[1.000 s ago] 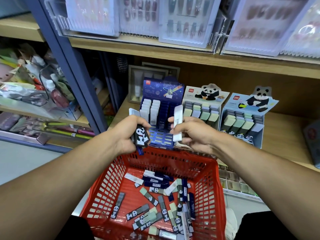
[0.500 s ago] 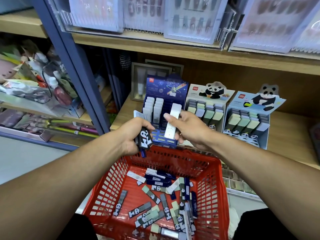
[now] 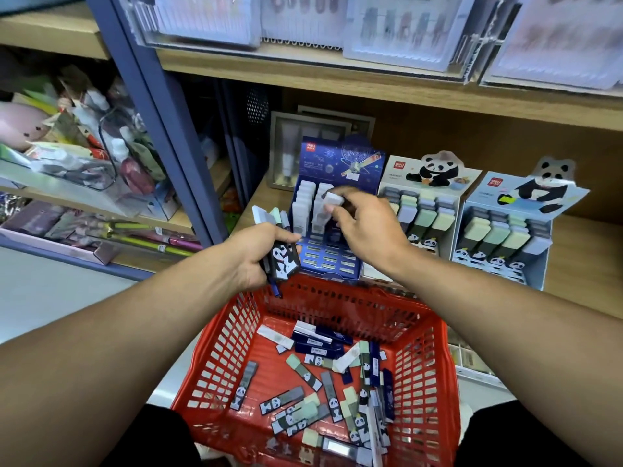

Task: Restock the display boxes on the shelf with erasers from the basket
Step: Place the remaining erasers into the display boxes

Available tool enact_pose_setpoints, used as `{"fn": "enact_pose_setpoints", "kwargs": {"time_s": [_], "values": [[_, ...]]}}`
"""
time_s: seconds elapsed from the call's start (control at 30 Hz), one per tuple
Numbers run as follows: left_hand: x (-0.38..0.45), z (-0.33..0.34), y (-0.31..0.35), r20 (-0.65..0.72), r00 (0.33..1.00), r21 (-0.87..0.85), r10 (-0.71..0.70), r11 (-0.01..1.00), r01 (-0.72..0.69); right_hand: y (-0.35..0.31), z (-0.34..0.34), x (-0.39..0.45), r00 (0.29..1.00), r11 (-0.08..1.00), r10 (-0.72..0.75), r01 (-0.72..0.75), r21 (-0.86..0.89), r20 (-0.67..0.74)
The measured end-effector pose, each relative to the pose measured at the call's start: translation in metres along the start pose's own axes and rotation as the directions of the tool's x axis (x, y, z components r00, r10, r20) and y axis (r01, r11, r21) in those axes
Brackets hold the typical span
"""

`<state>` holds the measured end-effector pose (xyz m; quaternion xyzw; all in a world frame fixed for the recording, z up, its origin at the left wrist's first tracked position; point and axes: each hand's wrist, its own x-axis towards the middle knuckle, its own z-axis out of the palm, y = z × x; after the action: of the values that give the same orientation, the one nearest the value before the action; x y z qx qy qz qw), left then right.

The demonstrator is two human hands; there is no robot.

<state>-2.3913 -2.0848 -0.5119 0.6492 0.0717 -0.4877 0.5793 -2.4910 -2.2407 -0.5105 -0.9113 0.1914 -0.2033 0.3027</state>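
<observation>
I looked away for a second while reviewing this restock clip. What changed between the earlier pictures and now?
The right hand carried its white eraser forward from above the red basket to the blue display box, where it now pinches it at the slots. The left hand still grips its bundle of erasers; basket and boxes stayed put.
</observation>
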Motion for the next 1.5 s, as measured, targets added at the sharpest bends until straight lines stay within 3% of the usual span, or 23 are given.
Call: {"fn": "enact_pose_setpoints", "kwargs": {"time_s": [0.2,0.33,0.7,0.9,1.13,1.2,1.27,1.33,1.5], "values": [[0.001,0.002,0.001,0.006,1.0,-0.003,-0.003,1.0,0.003,0.004,0.01,0.003,0.996,0.995,-0.064,0.068,-0.078,0.055],[0.001,0.002,0.0,0.011,1.0,-0.024,0.002,1.0,-0.002,0.005,0.011,0.001,0.999,1.0,-0.024,0.024,0.001,0.026],[-0.002,0.0,0.002,-0.005,1.0,-0.049,0.013,0.999,-0.013,0.001,0.005,0.003,0.998,0.992,-0.045,0.049,-0.118,0.036],[-0.005,-0.001,0.002,0.013,1.0,-0.061,0.028,0.998,-0.027,-0.007,-0.004,0.007,0.994,0.914,-0.056,0.089,-0.397,0.094],[-0.011,0.004,0.001,0.067,0.997,-0.041,0.024,0.999,-0.021,-0.009,0.0,0.009,0.977,0.864,0.002,0.106,-0.493,0.213],[-0.014,0.005,-0.001,0.1,0.995,-0.017,0.007,1.0,-0.005,-0.012,-0.003,0.008,0.988,0.935,0.022,0.033,-0.352,0.152],[-0.015,0.007,-0.001,0.146,0.989,0.019,-0.009,1.0,0.006,-0.016,-0.007,0.005,0.972,0.992,0.124,-0.123,-0.018,0.198],[-0.018,0.012,-0.003,0.187,0.982,0.055,-0.016,0.998,0.006,-0.016,-0.01,0.001,0.914,0.925,0.198,-0.294,0.241,0.353],[-0.017,0.025,-0.009,0.195,0.98,0.093,-0.032,0.996,0.014,-0.007,-0.029,-0.008,0.807,0.721,0.363,-0.56,0.408,0.466]]}}
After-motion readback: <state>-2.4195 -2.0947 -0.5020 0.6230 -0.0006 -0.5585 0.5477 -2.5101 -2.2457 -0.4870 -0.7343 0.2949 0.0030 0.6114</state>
